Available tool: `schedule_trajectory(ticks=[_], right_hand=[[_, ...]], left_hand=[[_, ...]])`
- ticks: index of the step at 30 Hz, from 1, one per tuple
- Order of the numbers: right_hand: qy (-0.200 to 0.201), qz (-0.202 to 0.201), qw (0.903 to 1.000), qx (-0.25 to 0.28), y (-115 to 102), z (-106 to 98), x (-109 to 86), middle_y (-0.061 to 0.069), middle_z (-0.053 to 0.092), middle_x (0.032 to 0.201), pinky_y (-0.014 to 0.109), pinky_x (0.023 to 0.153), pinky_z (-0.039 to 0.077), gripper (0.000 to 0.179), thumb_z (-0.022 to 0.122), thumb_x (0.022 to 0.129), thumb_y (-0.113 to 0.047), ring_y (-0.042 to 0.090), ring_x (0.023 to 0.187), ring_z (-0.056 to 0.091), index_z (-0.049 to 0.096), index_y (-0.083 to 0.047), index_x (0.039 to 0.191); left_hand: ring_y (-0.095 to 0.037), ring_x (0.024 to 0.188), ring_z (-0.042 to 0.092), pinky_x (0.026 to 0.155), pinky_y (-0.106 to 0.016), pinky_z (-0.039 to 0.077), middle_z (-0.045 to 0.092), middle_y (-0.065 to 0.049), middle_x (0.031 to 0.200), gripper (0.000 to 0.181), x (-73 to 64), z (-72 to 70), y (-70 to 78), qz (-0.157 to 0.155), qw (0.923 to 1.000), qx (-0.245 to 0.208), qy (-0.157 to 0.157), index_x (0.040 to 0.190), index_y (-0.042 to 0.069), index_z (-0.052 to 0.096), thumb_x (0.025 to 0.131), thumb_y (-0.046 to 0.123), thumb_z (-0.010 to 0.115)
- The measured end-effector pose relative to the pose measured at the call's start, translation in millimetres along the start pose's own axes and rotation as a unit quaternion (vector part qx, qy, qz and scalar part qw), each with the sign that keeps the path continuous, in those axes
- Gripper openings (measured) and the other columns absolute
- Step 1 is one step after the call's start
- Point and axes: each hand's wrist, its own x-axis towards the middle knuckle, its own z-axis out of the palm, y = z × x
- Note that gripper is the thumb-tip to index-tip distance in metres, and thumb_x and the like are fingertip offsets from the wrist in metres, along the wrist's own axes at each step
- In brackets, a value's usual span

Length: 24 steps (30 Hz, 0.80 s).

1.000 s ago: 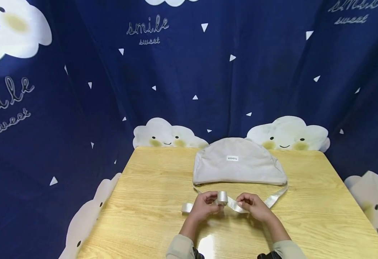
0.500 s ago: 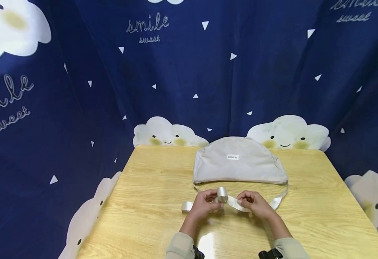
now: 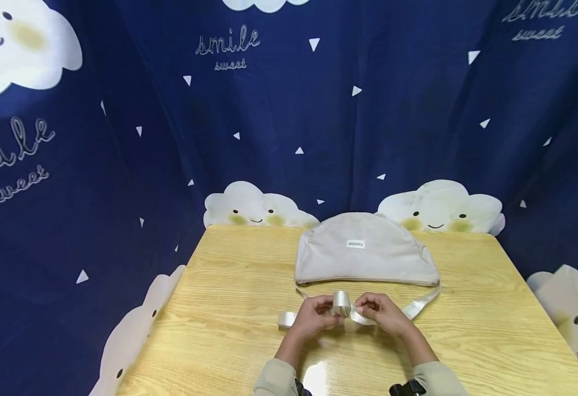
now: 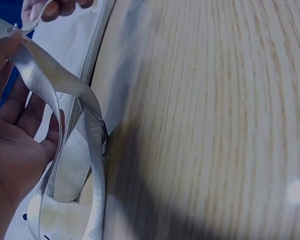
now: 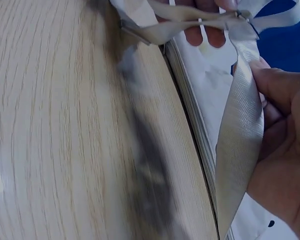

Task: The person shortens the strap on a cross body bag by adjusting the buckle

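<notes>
A pale beige bag (image 3: pixel 368 261) with a small label lies toward the back of the table, its shoulder strap (image 3: pixel 341 301) running forward between the hands. My left hand (image 3: pixel 314 315) pinches the strap, which rises in a small loop at its fingertips. Opposite it, my right hand (image 3: pixel 382 312) pinches the strap between thumb and fingers. In the right wrist view, a metal slide buckle (image 5: pixel 247 24) sits on the strap close to both hands' fingertips. Another metal ring (image 4: pixel 101 120) hangs lower on the strap in the left wrist view. Palms partly hide the curled fingers.
The light wooden table (image 3: pixel 239 275) extends around both forearms. A strap loop (image 3: pixel 286 319) lies left of the left hand. Behind the table hangs a dark blue curtain (image 3: pixel 279 110) with clouds and triangles.
My right hand has shifted slightly left, closer to the left hand, and the stretch of strap between them looks shorter. The left hand and the bag stay nearly in place.
</notes>
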Motion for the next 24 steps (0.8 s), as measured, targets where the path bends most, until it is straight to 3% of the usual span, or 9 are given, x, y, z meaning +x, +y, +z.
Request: schedule_trajectory(ticks=[7,13,16,21,24], right_hand=[[-0.003,-0.002,1.0000,0.006,-2.7,3.4,5.6,0.009,0.060,0.082,0.024,0.059,0.044,0.011,0.057,0.089,0.000,0.010,0.068,0.050,0.062,0.006,0.096],[-0.009,-0.013,0.9997,0.017,0.5,7.0,9.9,0.010,0.062,0.083,0.024,0.060,0.046,0.013,0.059,0.089,-0.001,0.009,0.068,0.053,0.061,0.008,0.097],[-0.009,-0.004,0.9998,0.019,0.5,8.1,7.7,0.011,0.064,0.087,0.024,0.062,0.048,0.015,0.060,0.088,0.000,0.010,0.072,0.057,0.061,0.010,0.099],[-0.019,0.026,0.9994,0.015,1.5,0.4,-1.6,0.016,0.063,0.090,0.025,0.067,0.049,0.023,0.059,0.090,-0.002,0.017,0.079,0.060,0.057,0.013,0.108],[-0.024,0.037,0.9990,0.004,13.5,-3.1,-7.3,0.013,0.062,0.086,0.026,0.065,0.049,0.022,0.059,0.090,-0.004,0.014,0.075,0.059,0.058,0.011,0.106]], left_hand=[[-0.014,0.086,0.063,0.078,-0.029,0.050,0.068,-0.004,0.093,0.033,-1.3,-1.1,-0.6,0.013,0.9998,-0.014,-0.005,0.103,-0.001,0.068,0.071,-0.006,0.074],[-0.022,0.086,0.062,0.082,-0.043,0.049,0.068,-0.005,0.089,0.026,-7.4,-0.2,21.0,0.013,0.9995,-0.027,-0.008,0.095,-0.006,0.067,0.070,-0.011,0.073],[-0.024,0.085,0.062,0.080,-0.042,0.049,0.068,-0.002,0.087,0.027,-10.9,0.0,28.2,0.009,0.9998,-0.017,0.000,0.094,-0.005,0.068,0.069,-0.012,0.073],[-0.016,0.081,0.063,0.073,-0.029,0.050,0.068,0.000,0.088,0.032,-5.7,-4.2,2.9,0.004,0.9998,0.003,0.019,0.099,0.000,0.069,0.068,-0.009,0.075],[-0.015,0.081,0.063,0.072,-0.029,0.050,0.068,-0.001,0.090,0.034,-3.7,-7.1,-7.8,0.006,0.9996,0.014,0.022,0.101,0.002,0.069,0.068,-0.003,0.077]])
